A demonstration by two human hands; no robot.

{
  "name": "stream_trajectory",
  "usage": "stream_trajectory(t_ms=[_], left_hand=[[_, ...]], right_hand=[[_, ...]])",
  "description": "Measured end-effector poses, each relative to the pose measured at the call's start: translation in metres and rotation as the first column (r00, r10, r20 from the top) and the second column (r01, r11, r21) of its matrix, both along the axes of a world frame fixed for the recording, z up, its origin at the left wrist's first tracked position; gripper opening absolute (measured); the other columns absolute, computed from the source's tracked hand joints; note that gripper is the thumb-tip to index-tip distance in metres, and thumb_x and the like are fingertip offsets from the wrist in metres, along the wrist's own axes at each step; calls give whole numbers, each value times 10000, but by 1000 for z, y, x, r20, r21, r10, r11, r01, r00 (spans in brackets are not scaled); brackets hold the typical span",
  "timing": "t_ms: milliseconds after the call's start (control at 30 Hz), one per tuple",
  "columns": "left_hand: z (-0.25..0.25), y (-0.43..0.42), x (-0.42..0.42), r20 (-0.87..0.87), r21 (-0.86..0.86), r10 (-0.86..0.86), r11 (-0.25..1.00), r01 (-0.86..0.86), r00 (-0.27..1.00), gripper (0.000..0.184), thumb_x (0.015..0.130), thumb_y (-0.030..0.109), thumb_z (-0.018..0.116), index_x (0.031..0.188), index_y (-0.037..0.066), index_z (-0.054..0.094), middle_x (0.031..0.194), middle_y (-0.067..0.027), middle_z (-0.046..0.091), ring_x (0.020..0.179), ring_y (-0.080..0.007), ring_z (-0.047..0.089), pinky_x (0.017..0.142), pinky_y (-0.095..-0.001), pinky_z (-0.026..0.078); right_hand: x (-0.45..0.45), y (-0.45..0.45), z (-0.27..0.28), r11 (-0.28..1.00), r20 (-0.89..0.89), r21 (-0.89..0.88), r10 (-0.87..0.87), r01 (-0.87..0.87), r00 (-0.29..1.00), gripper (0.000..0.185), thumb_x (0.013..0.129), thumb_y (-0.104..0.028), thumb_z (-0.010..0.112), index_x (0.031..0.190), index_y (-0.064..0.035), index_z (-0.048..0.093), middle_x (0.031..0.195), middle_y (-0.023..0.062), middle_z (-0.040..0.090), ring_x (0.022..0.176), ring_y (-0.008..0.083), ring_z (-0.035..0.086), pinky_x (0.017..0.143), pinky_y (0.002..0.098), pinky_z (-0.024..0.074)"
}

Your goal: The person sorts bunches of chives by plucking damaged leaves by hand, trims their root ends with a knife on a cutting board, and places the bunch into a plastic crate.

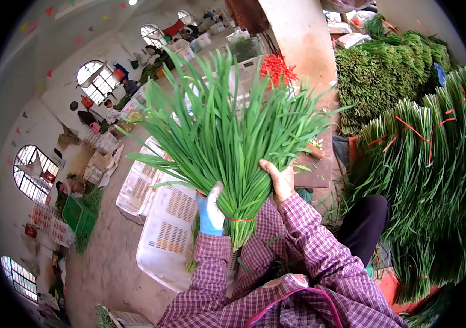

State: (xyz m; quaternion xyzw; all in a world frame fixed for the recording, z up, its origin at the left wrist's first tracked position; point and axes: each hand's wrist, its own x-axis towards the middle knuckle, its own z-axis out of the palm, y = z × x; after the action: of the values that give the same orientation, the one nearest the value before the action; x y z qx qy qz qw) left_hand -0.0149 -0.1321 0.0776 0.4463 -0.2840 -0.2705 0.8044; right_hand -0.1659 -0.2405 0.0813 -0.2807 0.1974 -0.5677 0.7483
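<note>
A large bunch of garlic chives (238,153) is held upright in front of me, its long flat leaves fanning out at the top. A thin red tie (241,220) circles it near the cut stem ends. My left hand (211,210), in a blue and white glove, grips the bunch on its left side above the tie. My bare right hand (279,180) closes round the right side, somewhat higher, with some fingers hidden behind the leaves.
White plastic crates (167,235) stand at the left below the bunch. Red ties (276,70) lie in a heap behind it. Tied bundles of chives (424,142) are stacked at the right, near a pile of greens (391,76). Other people sit by the far wall.
</note>
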Motion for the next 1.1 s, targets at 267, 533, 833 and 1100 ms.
stream_trajectory(t_ms=[267,533,833,1100], left_hand=[[30,5,-19,56,56,30,998,-33,998,352,810,55,654,1148,13,563,1022,-35,603,900,-139,589,835,-295,497],[27,7,-21,235,144,71,984,-107,969,335,805,-3,651,1126,-37,565,1026,-100,639,891,-168,643,851,-303,531],[24,5,-36,284,200,-15,979,-43,959,284,808,9,675,1074,-51,595,968,-106,663,844,-178,663,828,-301,552],[24,4,-48,324,248,-51,968,-33,945,300,791,29,701,1072,-33,614,979,-70,657,836,-132,625,811,-282,518]], right_hand=[[-1,-13,-16,996,-108,-42,79,-84,991,733,763,-237,785,1325,-14,371,1203,141,570,1083,234,568,948,349,469],[-76,-62,6,829,-242,-359,-526,428,816,749,878,-289,676,1442,-26,258,1374,238,411,1197,299,504,888,378,515],[-57,-11,125,374,-131,-920,-580,119,804,229,803,-8,666,1028,-23,629,846,79,617,733,153,627,662,275,511],[-41,-28,143,447,-349,-889,-531,-94,772,422,731,-169,786,1096,-59,605,769,37,605,626,138,578,575,283,480]])
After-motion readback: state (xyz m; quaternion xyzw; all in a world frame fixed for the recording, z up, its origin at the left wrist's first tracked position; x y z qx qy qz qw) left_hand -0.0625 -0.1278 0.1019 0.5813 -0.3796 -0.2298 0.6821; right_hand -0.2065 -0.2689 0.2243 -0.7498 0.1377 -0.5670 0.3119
